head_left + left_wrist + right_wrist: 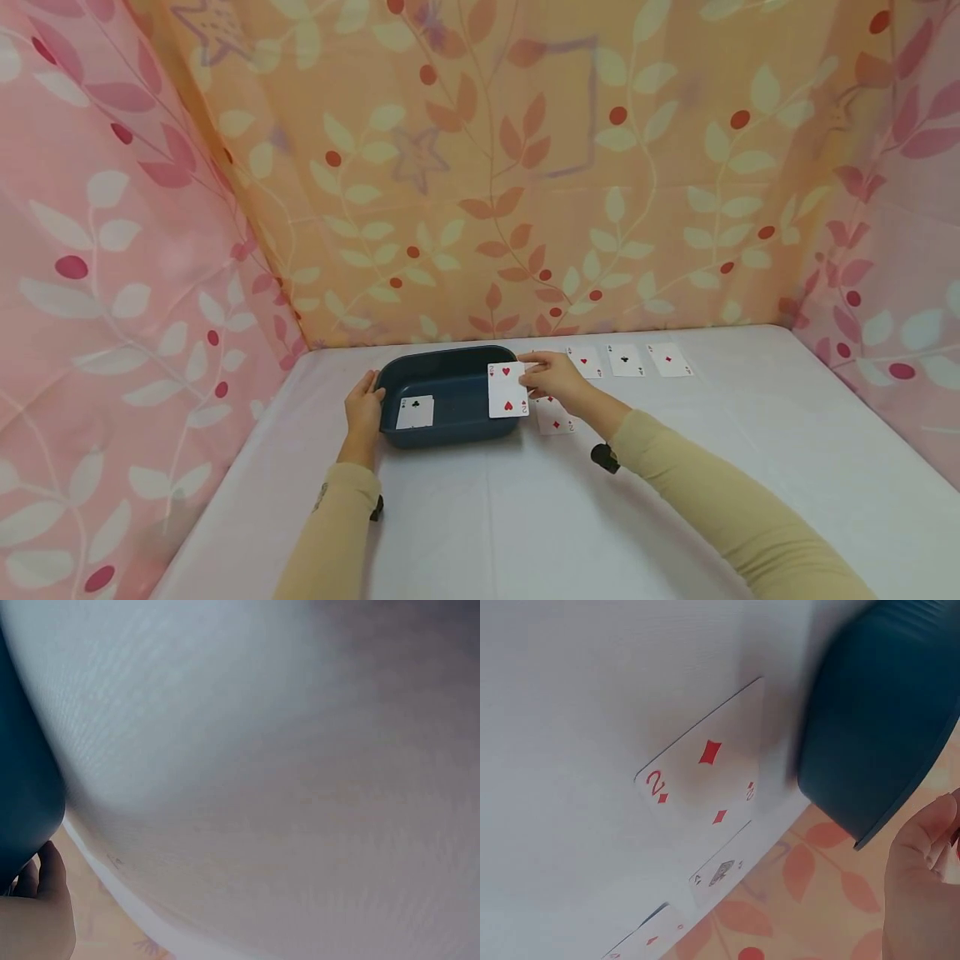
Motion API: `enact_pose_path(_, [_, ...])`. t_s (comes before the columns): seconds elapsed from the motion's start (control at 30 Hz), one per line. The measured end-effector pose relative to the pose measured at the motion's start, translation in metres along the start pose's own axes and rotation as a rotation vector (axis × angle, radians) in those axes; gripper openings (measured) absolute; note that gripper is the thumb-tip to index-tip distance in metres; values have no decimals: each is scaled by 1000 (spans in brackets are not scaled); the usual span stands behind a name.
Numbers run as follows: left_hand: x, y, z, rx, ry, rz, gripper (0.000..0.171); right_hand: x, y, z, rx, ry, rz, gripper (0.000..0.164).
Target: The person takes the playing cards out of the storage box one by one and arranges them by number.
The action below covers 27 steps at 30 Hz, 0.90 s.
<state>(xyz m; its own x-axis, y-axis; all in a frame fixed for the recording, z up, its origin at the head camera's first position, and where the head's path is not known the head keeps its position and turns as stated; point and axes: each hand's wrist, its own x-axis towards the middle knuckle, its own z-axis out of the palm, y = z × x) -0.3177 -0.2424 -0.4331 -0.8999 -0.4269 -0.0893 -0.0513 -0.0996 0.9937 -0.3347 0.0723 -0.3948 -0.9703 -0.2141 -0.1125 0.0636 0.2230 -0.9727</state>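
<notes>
A dark blue plastic basin [450, 432] stands on the white-covered table. My left hand [363, 408] grips its left rim, thumb over the edge; the left wrist view shows those fingers against the basin's outer wall. Over the basin's right end, my right hand [557, 379] pinches a two of hearts playing card [507, 390], face up, by its right edge. Inside the basin lies a two of clubs [415, 412], with another card's edge showing beneath it. A two of diamonds [705, 765] lies on the table beside the basin, partly hidden under my right arm in the head view.
Along the table's back lie an ace of hearts [585, 362], an ace of clubs [626, 361] and an ace of diamonds [670, 359]. A black-marked card [721, 870] shows in the right wrist view. Patterned cloth walls [480, 167] enclose the table's back and sides.
</notes>
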Motion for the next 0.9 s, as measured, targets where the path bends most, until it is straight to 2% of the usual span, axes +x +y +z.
enact_pose_path(0.53, [2, -1, 0, -17, -4, 15, 55, -10, 11, -30, -15, 28, 17, 46])
enact_pose_path(0.9, [2, -1, 1, -20, 11, -10, 56, -14, 20, -50, -23, 41, 5, 47])
